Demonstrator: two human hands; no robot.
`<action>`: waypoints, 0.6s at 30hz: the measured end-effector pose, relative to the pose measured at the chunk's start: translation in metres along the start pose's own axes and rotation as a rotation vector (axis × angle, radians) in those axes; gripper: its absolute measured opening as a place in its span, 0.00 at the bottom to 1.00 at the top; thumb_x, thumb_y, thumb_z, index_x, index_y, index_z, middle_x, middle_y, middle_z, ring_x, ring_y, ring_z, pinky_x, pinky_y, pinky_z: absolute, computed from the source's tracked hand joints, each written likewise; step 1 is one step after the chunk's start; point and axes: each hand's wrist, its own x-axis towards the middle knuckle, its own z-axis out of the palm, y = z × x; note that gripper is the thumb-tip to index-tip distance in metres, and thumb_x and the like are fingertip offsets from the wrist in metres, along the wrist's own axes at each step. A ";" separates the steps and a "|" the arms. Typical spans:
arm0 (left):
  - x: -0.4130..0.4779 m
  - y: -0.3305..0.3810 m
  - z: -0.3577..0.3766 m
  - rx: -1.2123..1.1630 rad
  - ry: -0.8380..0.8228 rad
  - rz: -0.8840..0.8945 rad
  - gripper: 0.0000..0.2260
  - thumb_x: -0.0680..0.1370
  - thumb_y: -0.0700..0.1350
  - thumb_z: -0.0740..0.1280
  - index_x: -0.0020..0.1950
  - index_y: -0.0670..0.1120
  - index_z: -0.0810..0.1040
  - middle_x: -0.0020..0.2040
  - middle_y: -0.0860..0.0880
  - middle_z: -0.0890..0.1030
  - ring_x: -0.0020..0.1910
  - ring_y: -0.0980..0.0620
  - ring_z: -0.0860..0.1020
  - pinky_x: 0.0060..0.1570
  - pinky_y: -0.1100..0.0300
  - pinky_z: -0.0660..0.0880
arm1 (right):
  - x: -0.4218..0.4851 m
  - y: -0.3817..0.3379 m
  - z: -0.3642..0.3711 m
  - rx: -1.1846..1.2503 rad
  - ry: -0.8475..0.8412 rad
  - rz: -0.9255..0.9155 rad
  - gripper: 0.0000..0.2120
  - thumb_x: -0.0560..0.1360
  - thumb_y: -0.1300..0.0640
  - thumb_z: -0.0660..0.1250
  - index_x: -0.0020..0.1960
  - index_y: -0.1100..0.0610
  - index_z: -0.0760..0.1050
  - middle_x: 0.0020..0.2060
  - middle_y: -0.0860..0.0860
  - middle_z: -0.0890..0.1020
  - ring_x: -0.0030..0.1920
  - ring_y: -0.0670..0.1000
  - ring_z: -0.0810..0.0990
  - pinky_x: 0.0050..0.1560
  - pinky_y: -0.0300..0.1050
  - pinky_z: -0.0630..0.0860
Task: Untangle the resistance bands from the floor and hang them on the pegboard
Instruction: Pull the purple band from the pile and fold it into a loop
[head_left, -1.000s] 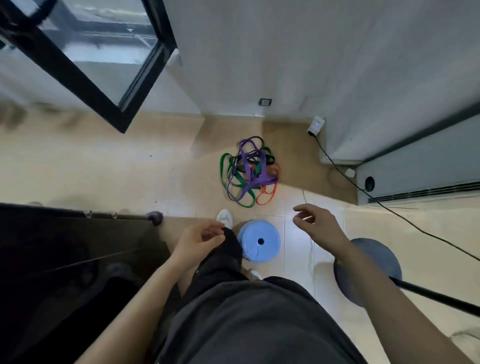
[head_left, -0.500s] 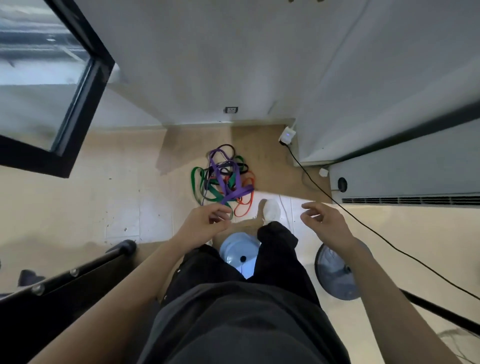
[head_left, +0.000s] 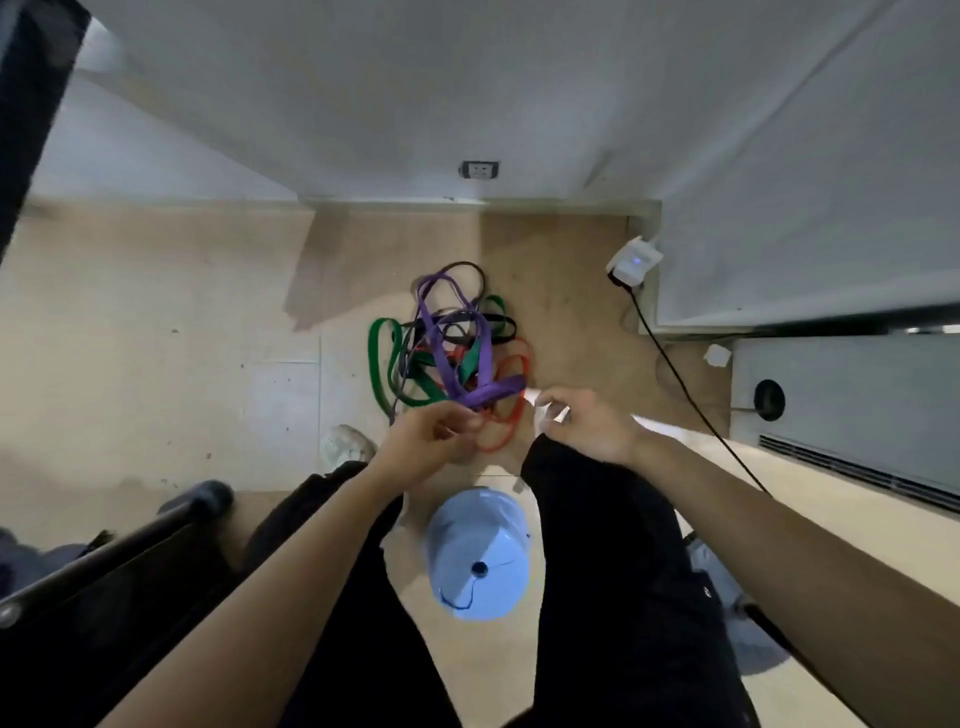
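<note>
Tan floor (head_left: 156, 364) below a white wall (head_left: 363, 104). The tangled resistance bands (head_left: 447, 358) lie on it near the wall. Left hand (head_left: 431, 441): fingers curled, overlapping the near end of the purple band (head_left: 488, 396); grip cannot be told. Right hand (head_left: 587, 426): fingers loosely curled, holding nothing. Both blurred.

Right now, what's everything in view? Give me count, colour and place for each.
resistance bands: one tangled pile, purple, green, red and black, on the floor near the far wall.
wall socket: one, dark, low on the far wall.
adapter: one, white, right of the pile, black cable attached.
stool: one, light blue, between the legs.
grey unit: one, vented, right edge.
shoe: one, white, left of the pile's near edge.
left hand: loosely curled, over the pile's near edge.
right hand: loosely curled, holding nothing.
</note>
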 end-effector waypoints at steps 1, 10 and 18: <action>0.029 -0.023 0.002 0.026 -0.002 -0.013 0.07 0.69 0.59 0.72 0.45 0.70 0.80 0.43 0.62 0.85 0.45 0.59 0.84 0.50 0.59 0.81 | 0.034 0.014 0.009 -0.014 -0.008 0.009 0.11 0.76 0.57 0.71 0.58 0.55 0.79 0.49 0.52 0.84 0.42 0.50 0.77 0.52 0.46 0.75; 0.241 -0.257 0.010 0.247 0.267 -0.181 0.06 0.80 0.51 0.67 0.57 0.55 0.80 0.51 0.57 0.82 0.49 0.54 0.81 0.44 0.61 0.74 | 0.317 0.123 0.123 -0.010 0.095 0.208 0.20 0.77 0.49 0.71 0.65 0.56 0.77 0.55 0.54 0.83 0.59 0.56 0.81 0.61 0.46 0.75; 0.324 -0.362 0.040 0.387 0.410 -0.248 0.15 0.81 0.52 0.66 0.65 0.50 0.75 0.57 0.46 0.80 0.54 0.42 0.80 0.54 0.48 0.80 | 0.424 0.168 0.187 0.075 0.373 0.173 0.12 0.77 0.59 0.70 0.58 0.60 0.76 0.52 0.59 0.84 0.55 0.59 0.81 0.51 0.45 0.74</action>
